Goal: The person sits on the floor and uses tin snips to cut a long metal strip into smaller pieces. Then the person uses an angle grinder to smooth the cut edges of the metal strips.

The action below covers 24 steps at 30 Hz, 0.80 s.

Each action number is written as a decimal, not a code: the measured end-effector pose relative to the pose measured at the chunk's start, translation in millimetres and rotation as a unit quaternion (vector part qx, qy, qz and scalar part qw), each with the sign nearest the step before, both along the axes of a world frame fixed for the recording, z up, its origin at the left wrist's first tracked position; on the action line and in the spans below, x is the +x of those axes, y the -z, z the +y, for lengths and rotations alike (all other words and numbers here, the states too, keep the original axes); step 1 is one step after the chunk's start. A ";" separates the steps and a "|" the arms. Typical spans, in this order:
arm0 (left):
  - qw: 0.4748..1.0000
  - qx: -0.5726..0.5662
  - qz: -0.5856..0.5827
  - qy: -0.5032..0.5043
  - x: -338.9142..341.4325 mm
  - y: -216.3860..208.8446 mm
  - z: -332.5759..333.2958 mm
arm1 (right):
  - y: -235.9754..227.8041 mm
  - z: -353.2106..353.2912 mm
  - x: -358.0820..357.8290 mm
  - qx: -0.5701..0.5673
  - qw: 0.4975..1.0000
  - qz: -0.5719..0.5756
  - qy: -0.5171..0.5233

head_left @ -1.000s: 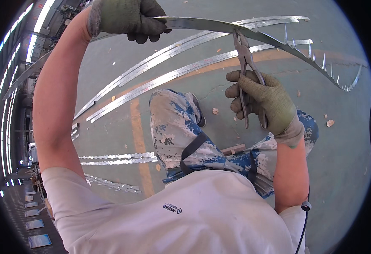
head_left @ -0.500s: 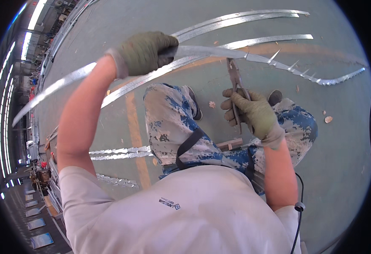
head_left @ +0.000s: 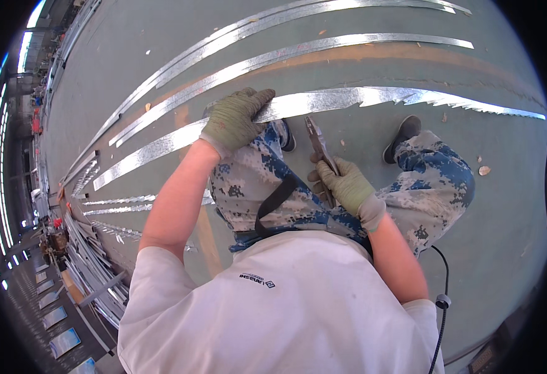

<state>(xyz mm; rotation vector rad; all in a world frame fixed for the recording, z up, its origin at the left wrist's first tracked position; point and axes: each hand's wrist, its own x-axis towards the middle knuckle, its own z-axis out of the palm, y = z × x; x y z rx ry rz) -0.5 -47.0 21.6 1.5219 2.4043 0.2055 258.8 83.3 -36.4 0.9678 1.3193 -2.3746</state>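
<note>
My left hand (head_left: 238,118), in an olive-green work glove, is closed over the near side of a long shiny metal strip (head_left: 323,100). To the right of that hand, the strip's near edge is cut into a row of pointed teeth, which run on to its right end. My right hand (head_left: 349,187), gloved the same way, is wrapped around the handles of tin snips (head_left: 317,140). Their jaws point up and left, just short of the strip's near edge. Part of the handles is hidden by the glove.
Two more groups of plain metal strips (head_left: 223,78) (head_left: 236,34) lie beyond on the green floor. Toothed strips (head_left: 120,209) lie at the left, near a pile of metal lengths (head_left: 92,268). My shoes (head_left: 404,137) and camouflage-trousered knees flank the work.
The strip has come down and turned its broad face up. My left hand has moved down and right with it. The snips have drawn down and left, away from the strip's edge.
</note>
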 end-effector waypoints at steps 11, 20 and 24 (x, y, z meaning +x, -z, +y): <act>0.999 -0.042 0.001 0.015 1.2 22.5 1.9 | 15.6 -18.7 -4.3 0.097 0.995 0.002 -0.013; 1.000 0.010 0.016 0.025 -3.6 36.7 -1.6 | 23.5 -27.1 -10.8 0.150 0.988 -0.023 -0.020; 0.999 0.024 0.018 0.027 -3.7 36.6 -2.0 | 15.3 -29.3 -15.5 0.147 0.989 -0.015 0.017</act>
